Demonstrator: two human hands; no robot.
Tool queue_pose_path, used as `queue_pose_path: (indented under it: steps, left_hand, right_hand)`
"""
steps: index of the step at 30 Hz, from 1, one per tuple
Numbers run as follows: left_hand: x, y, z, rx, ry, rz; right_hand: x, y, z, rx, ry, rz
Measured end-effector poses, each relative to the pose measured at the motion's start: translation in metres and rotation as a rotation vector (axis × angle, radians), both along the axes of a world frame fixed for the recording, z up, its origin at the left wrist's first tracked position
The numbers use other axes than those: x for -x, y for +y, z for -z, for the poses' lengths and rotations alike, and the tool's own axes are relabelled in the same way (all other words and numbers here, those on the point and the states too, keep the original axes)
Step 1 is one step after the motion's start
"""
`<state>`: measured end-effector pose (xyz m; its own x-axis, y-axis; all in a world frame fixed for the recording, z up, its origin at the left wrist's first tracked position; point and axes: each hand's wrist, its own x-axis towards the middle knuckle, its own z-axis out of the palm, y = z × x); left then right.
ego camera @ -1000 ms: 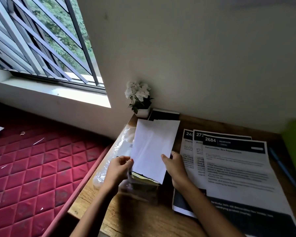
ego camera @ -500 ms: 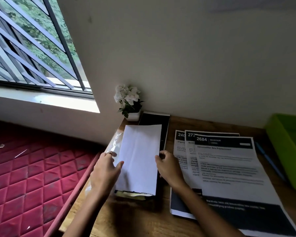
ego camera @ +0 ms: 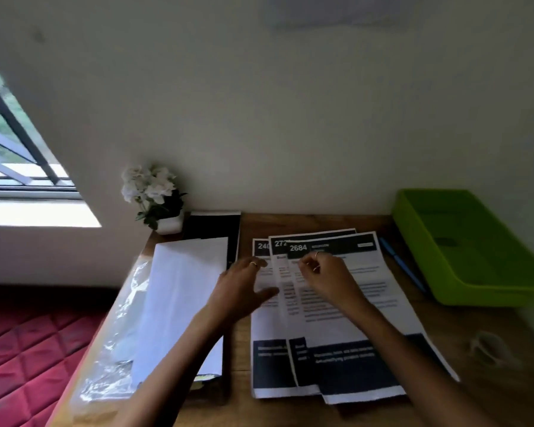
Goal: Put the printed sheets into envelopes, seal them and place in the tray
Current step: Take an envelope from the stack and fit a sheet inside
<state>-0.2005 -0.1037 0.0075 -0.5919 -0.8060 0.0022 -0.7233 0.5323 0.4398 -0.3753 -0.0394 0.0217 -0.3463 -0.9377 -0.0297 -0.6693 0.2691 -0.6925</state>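
Note:
Three printed sheets (ego camera: 346, 306) lie fanned on the wooden desk, the top one headed 2684. My left hand (ego camera: 244, 291) is spread flat over the left sheets, beside the envelopes. My right hand (ego camera: 324, 275) hovers over the top sheet's heading with its fingers curled; motion blur hides whether it pinches the paper. A white envelope (ego camera: 182, 297) lies flat on the envelope pile and its clear plastic wrap (ego camera: 121, 343) at the desk's left. The green tray (ego camera: 475, 257) stands at the back right with nothing in it.
A small pot of white flowers (ego camera: 158, 198) and a black folder (ego camera: 213, 229) sit against the wall. A blue pen (ego camera: 401, 263) lies between sheets and tray. A clear round thing (ego camera: 487, 349) lies at the right. A red mattress (ego camera: 28, 349) runs along the desk's left edge.
Both hands let go of the white envelope, which now lies flat on the pile, and moved right onto the printed sheets. The view swung to the right.

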Motion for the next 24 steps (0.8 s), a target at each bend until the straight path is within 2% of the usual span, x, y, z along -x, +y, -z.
queue_pose_path:
  steps: [5,10,14,17,21,24]
  left_hand:
    - [0.040,0.003,0.012,-0.182,-0.250,0.186]
    - [0.047,-0.002,0.024,-0.180,-0.391,0.262]
    - [0.042,-0.012,0.028,-0.185,-0.396,0.294]
    - [0.037,-0.019,0.027,-0.195,-0.391,0.321]
    - [0.030,-0.025,0.028,-0.199,-0.379,0.340]
    - [0.027,-0.028,0.031,-0.175,-0.394,0.363]
  right_hand:
    - [0.051,-0.008,-0.008,-0.049,0.096,-0.078]
    - [0.084,-0.020,-0.010,-0.223,0.235,-0.153]
    - [0.099,-0.034,-0.009,-0.360,0.394,-0.245]
    - [0.101,-0.044,-0.010,-0.443,0.421,-0.262]
    - [0.101,-0.050,-0.008,-0.417,0.338,-0.238]
    - [0.103,-0.052,-0.005,-0.352,0.374,-0.228]
